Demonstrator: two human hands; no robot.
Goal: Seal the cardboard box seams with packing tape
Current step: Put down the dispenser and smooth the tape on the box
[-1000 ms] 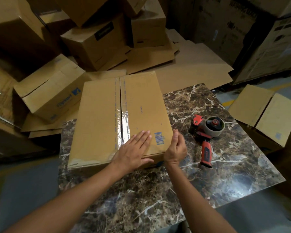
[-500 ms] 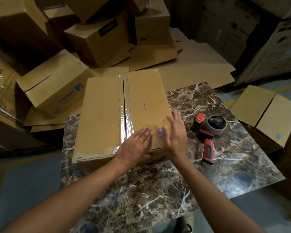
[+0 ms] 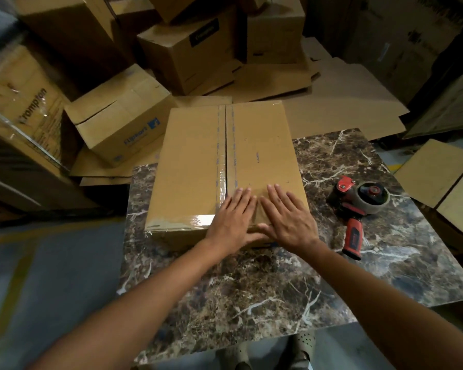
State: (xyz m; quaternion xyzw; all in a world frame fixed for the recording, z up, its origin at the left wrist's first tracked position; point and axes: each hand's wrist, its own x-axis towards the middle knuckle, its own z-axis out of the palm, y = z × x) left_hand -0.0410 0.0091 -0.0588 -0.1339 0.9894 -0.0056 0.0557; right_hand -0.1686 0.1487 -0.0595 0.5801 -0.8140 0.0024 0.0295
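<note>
A closed cardboard box [image 3: 195,161] lies flat on the marble table [image 3: 251,295]. Clear tape runs along its centre seam, and a shiny strip of tape [image 3: 182,222] covers the near edge on the left side. My left hand [image 3: 231,218] and my right hand [image 3: 286,216] rest flat side by side on the box's near right corner, fingers spread, holding nothing. A red and black tape dispenser [image 3: 358,209] lies on the table to the right of the box, apart from my right hand.
Stacked cardboard boxes [image 3: 187,52] and flattened sheets [image 3: 340,108] crowd the floor behind and left of the table. More flat cardboard [image 3: 439,172] lies at the right. My feet [image 3: 273,351] show below the table's near edge.
My right hand has moved from the box's right side onto its top, beside my left hand. Both palms now press flat on the near corner.
</note>
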